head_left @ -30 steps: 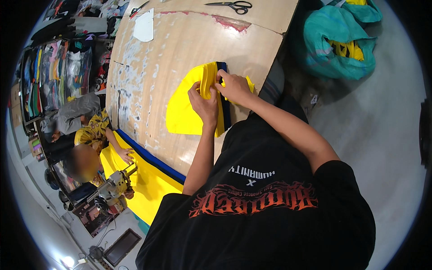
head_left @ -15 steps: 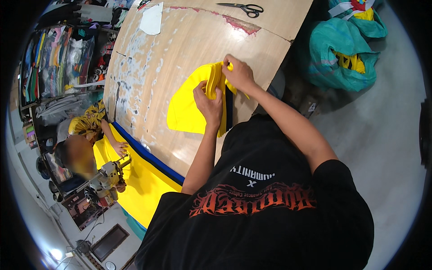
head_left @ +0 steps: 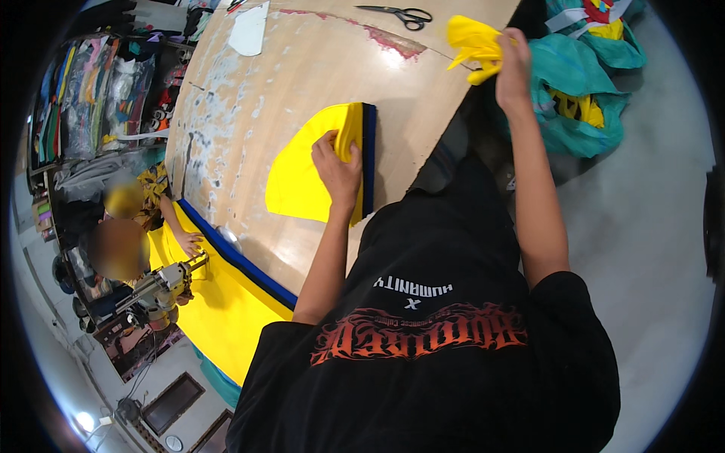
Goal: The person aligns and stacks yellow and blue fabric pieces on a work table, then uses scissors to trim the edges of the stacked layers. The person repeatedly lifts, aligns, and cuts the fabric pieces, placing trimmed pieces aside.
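Note:
A stack of curved yellow fabric pieces (head_left: 298, 170) lies on the wooden table (head_left: 393, 121), with a dark navy layer (head_left: 368, 158) showing along its right edge. My left hand (head_left: 336, 170) grips the stack near that edge, thumb and fingers round the folded-up yellow layers. High at the right, above the table's edge, my right hand (head_left: 512, 72) is closed on a crumpled bunch of yellow fabric scraps (head_left: 472, 41).
Black scissors (head_left: 408, 16) and a white pattern piece (head_left: 248, 30) lie at the far side. Teal sacks (head_left: 581, 75) stand at right. At left, a co-worker's hand (head_left: 189, 241) rests near a cutting machine (head_left: 162, 287) on yellow-and-blue fabric (head_left: 234, 309). Shelves of garments (head_left: 106, 106) are behind.
My right hand has left the stack and moved up and to the right, carrying the yellow scraps. My left hand stays on the stack, slightly further left in the picture.

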